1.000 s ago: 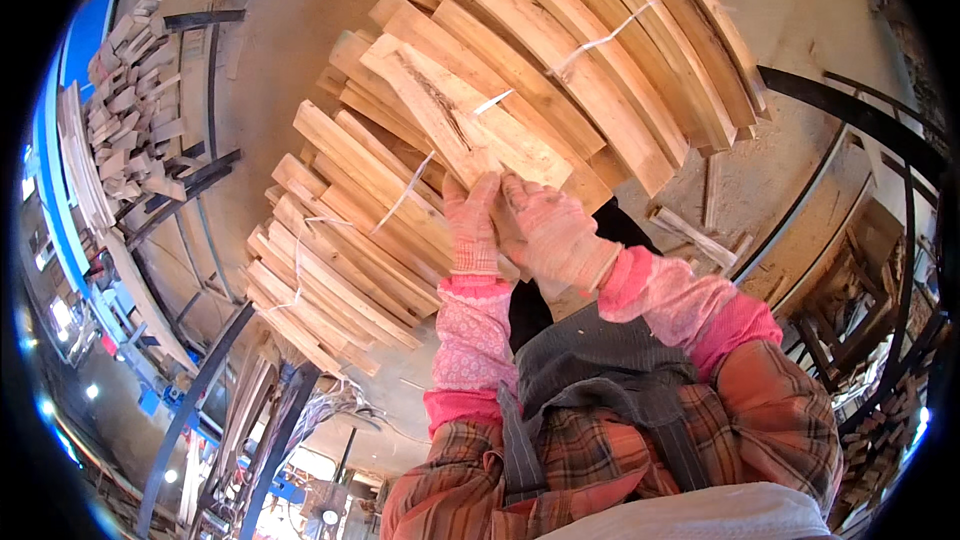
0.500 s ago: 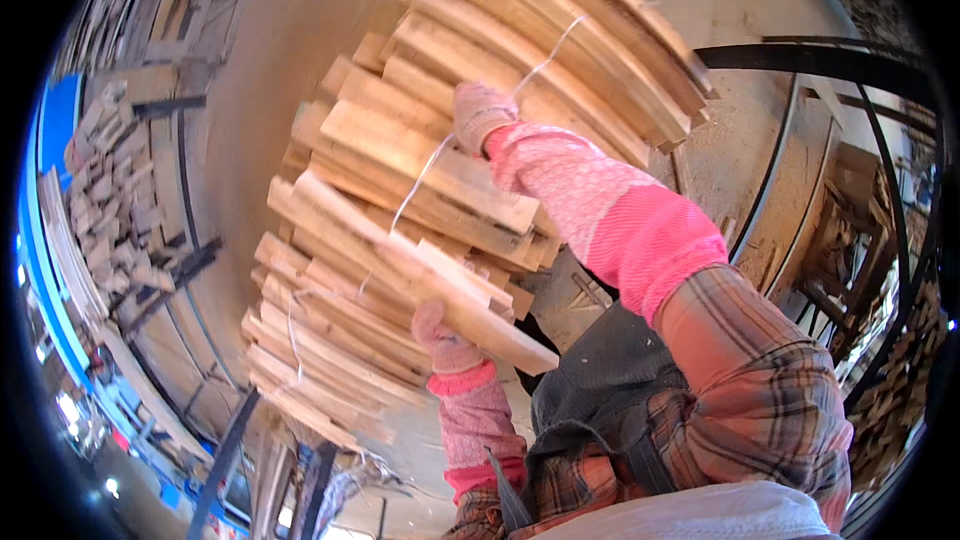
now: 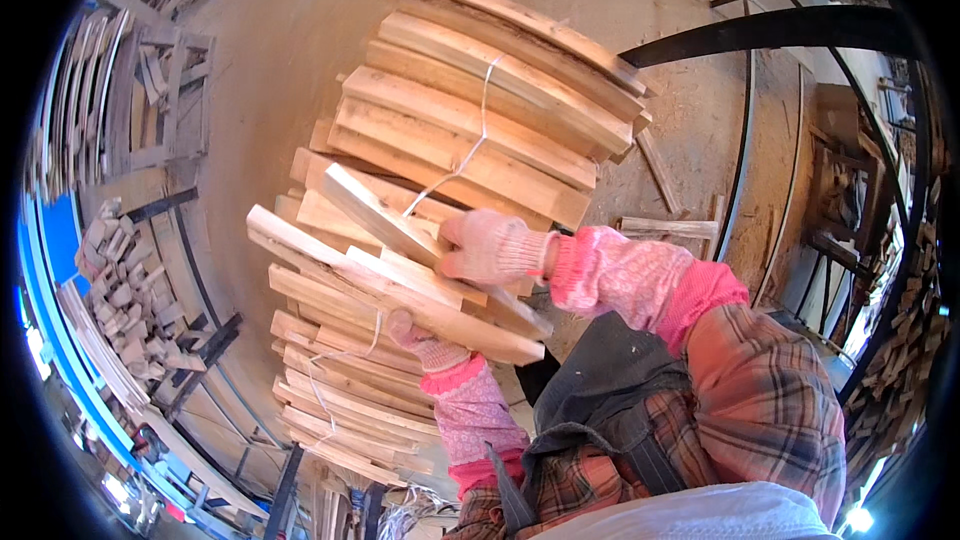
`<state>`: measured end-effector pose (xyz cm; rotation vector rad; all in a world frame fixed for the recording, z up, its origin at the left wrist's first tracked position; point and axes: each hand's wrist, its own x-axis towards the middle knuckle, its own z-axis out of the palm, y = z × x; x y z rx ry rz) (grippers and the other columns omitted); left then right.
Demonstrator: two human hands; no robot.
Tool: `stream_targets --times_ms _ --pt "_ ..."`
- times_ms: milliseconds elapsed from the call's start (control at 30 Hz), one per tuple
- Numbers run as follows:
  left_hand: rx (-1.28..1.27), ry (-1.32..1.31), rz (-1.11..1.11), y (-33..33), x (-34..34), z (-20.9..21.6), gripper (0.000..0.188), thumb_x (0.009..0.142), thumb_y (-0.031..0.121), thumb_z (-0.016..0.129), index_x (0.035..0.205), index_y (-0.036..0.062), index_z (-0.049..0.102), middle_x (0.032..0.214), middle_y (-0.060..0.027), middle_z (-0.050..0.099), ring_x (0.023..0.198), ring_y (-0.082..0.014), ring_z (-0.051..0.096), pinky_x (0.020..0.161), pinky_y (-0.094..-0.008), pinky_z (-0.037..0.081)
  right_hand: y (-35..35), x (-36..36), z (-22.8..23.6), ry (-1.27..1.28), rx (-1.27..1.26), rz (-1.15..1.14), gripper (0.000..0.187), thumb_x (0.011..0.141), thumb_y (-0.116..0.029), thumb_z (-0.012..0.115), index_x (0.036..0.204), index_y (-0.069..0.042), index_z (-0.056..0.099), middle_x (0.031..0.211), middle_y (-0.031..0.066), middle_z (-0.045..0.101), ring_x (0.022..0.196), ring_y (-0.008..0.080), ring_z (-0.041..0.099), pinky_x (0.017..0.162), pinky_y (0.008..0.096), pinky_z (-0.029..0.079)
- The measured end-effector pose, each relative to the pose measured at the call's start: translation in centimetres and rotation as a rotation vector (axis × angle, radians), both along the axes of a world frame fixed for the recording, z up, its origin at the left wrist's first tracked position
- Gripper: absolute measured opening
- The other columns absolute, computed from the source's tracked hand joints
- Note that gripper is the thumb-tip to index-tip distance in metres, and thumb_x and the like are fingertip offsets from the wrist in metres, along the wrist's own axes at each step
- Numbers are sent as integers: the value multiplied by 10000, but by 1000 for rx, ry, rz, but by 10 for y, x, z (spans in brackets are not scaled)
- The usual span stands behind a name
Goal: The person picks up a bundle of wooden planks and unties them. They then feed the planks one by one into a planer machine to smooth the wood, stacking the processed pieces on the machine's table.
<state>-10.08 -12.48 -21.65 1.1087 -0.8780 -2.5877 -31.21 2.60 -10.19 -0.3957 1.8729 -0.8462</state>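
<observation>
My left hand [image 3: 425, 340], in a light glove, is closed on the near edge of a pale wooden board [image 3: 465, 325] that slants across the stack. My right hand [image 3: 495, 248], gloved as well, has its fingers wrapped round a second wooden board [image 3: 365, 205], tilted up off the pile just beyond the first. Under and around both hands lies a stack of wooden boards [image 3: 450, 155] laid side by side. A white string [image 3: 482, 115] runs loosely over the far boards. Another string [image 3: 318, 390] crosses the near ones. My right palm is hidden.
At the left stands a heap of short wood offcuts [image 3: 125, 280] beside a blue edge [image 3: 60, 240]. A wooden crate [image 3: 170, 100] is farther back. Dark metal bars [image 3: 770, 35] cross at the right, near scrap strips [image 3: 670, 225] on the dusty floor.
My right hand has come nearer from the far boards and now grips a tilted board. My left hand stays on its board. The view has shifted, and the stack appears turned.
</observation>
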Motion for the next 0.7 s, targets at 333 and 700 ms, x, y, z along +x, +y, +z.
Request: stream_targets --times_ms 333,700 --pt "143 28 -142 51 -60 54 889 830 607 649 1494 59 428 1335 -182 583 1130 -339 640 933 -501 585 162 -148 -117 1073 762 -239 460 901 -234 634 1334 -105 550 1244 130 638 1121 315 648 907 477 524" --pt "208 -99 -92 78 -75 72 872 764 443 717 1495 54 445 1315 -172 618 1100 -320 672 917 -477 616 171 -184 -117 664 678 -28 581 766 -330 829 1243 -94 595 1201 154 662 1160 327 656 932 452 545"
